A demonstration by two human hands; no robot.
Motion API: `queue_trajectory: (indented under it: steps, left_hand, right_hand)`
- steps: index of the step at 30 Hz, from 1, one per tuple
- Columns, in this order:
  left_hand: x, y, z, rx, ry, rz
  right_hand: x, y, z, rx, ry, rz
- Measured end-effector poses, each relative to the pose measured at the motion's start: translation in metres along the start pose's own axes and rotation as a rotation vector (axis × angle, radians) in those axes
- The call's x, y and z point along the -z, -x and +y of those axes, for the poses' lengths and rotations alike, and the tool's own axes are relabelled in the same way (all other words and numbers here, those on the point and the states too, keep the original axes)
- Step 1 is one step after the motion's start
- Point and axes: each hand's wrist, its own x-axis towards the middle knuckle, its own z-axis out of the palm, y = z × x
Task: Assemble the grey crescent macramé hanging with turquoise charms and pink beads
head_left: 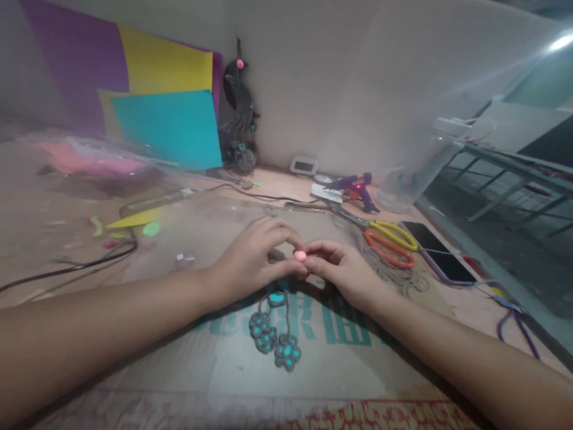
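A small, round pink piece (300, 256) is pinched between the fingertips of both hands, above the middle of the cardboard. My left hand (263, 253) grips it from the left, thumb below and fingers above. From the right, my right hand (339, 266) closes its thumb and forefinger on the same piece. Whether it is clay, foam or something else I cannot make out. Just below the hands lies a grey cord ornament (273, 331) with turquoise-filled flower shapes, its top partly hidden under the fingers.
Scissors (389, 244) with yellow and orange handles lie right of my hands, beside grey cord (386, 270) and a phone (438, 252). Behind are a glue gun (356, 186) with a red light and a small digital clock (303, 165). A black cable (61, 272) crosses the left side.
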Motion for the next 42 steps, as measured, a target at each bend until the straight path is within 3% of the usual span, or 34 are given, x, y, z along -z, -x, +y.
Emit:
queue_trajectory:
  steps: [11,18,42]
  left_hand:
    - [0.0021,0.0012,0.0007,-0.018,-0.018,-0.039]
    - [0.0008,0.0007,0.0003,0.001,-0.003,-0.026]
    - [0.0011,0.0008,0.0003,-0.031,-0.016,-0.028]
  right_hand:
    - [0.0024,0.0004,0.0002,0.068,0.046,-0.018]
    - [-0.0017,0.0000,-0.0001,-0.006,0.002,0.010]
    - [0.0036,-0.0007,0.0037,0.035,0.031,0.026]
